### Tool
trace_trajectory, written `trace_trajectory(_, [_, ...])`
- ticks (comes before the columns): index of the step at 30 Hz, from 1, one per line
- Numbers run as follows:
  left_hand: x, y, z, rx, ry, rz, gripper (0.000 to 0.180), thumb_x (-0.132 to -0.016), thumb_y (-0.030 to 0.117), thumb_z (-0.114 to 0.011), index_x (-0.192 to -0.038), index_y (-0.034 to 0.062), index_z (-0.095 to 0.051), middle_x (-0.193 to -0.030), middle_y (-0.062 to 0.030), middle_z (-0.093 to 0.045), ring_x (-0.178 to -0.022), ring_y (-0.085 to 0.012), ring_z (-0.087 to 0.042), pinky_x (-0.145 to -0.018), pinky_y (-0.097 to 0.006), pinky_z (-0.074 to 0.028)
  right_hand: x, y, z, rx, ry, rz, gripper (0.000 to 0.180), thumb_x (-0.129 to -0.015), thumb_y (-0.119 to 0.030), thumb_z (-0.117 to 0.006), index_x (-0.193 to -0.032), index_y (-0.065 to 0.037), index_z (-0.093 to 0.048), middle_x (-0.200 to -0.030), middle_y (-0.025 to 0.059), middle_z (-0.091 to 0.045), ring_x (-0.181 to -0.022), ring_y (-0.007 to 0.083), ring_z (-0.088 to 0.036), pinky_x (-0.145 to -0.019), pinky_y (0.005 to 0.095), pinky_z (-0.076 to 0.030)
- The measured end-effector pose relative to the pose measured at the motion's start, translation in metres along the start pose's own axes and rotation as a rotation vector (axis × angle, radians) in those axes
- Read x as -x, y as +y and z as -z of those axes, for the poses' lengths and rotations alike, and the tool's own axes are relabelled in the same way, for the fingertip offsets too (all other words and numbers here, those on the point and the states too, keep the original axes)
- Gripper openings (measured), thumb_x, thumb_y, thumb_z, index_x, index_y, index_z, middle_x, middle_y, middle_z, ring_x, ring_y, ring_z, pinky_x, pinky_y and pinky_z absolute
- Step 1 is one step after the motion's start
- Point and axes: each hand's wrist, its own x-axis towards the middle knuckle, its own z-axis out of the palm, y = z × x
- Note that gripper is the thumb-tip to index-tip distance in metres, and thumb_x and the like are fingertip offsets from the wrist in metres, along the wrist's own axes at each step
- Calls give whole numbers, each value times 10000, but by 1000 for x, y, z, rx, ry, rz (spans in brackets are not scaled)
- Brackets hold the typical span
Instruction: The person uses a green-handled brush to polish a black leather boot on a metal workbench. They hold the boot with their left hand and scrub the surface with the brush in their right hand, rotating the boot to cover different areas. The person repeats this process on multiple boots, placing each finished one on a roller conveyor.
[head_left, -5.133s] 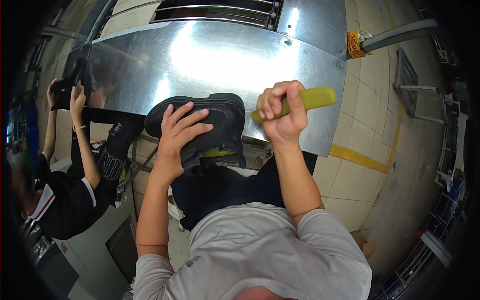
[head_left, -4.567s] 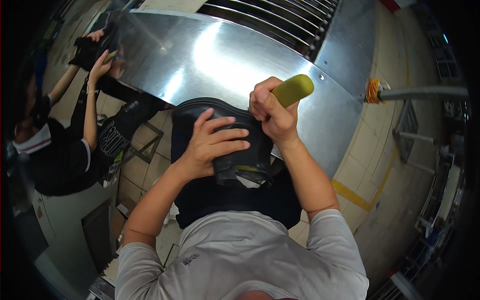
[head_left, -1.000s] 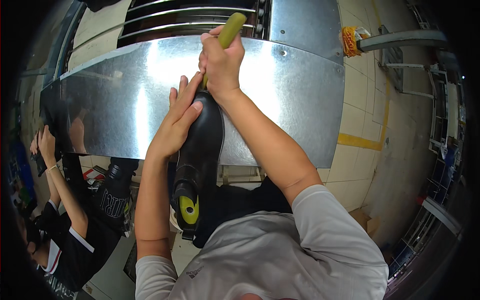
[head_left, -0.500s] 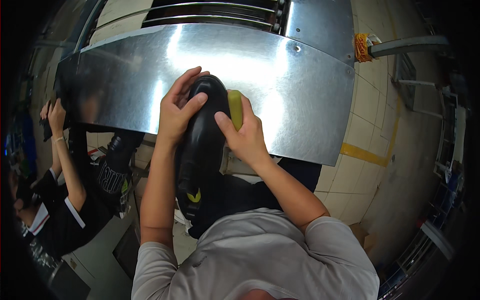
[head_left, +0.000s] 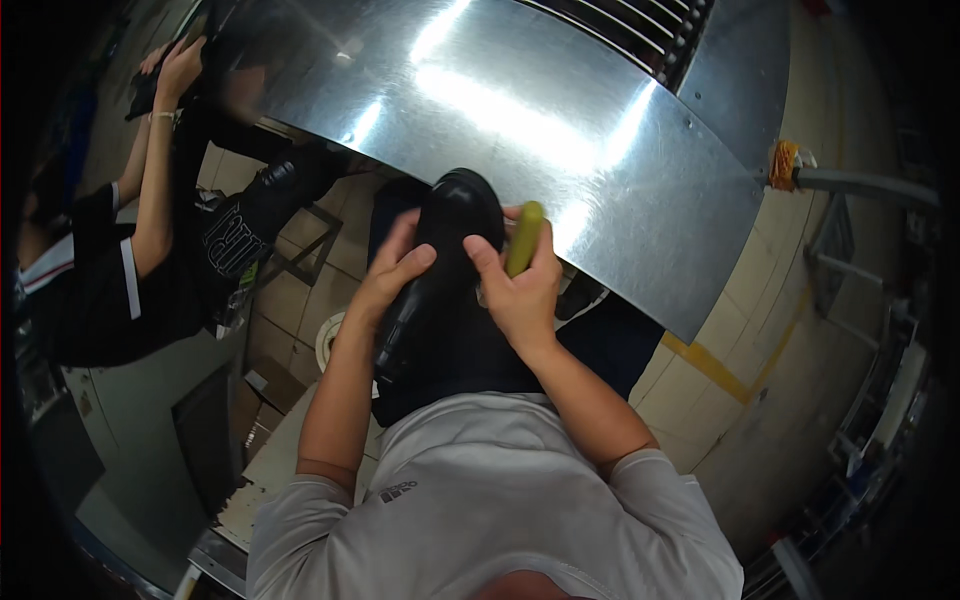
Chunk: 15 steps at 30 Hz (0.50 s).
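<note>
A black shoe [head_left: 452, 225] with a shiny toe lies between my hands above my lap, its toe end pointing up toward the metal table's near edge. My left hand [head_left: 393, 275] grips its left side, the thumb on the upper and the other fingers partly hidden behind. On the other side my right hand [head_left: 522, 295] presses its thumb against the shoe while closing around a yellow-green stick-like handle [head_left: 525, 238]. That handle stands along the fingers, beside the shoe's right side. Whether it carries a blade or tip cannot be seen.
The shiny metal table [head_left: 390, 110] spans ahead, with metal rollers [head_left: 640, 25] beyond it. A co-worker's hands [head_left: 178, 68] hold a dark thing at the far left. A grey bar [head_left: 870, 185] with orange wrapping juts in at the right. A cardboard box [head_left: 270, 385] sits lower left.
The view has turned, so the table slants. The shoe, with both hands on it, has come back from over the table toward my body. The yellow-green handle remains in my right hand.
</note>
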Motion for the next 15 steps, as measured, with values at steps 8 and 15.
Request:
trace_trajectory(8, [-25, 74, 24, -290, -188, 461, 803, -866, 562, -736, -1372, -33, -550, -1114, -156, -685, -951, -189, -690, -820, -288, -553, -8, -7, 19, 113, -105, -124, 413, -927, -235, -774, -1197, 16, -590, -823, 122, -718, -592, 151, -621, -598, 304, -518])
trace_trajectory(15, [-37, 53, 17, -445, -218, 306, 803, -886, 574, -731, -1387, -25, -544, -1196, -181, -671, -1071, -230, -666, -948, -324, -511, -69, -13, 26, -514, -101, -109, 320, -1016, -263, -648, -1225, -42, -551, -628, 2, -467, -520, 114, -477, -494, 255, -401])
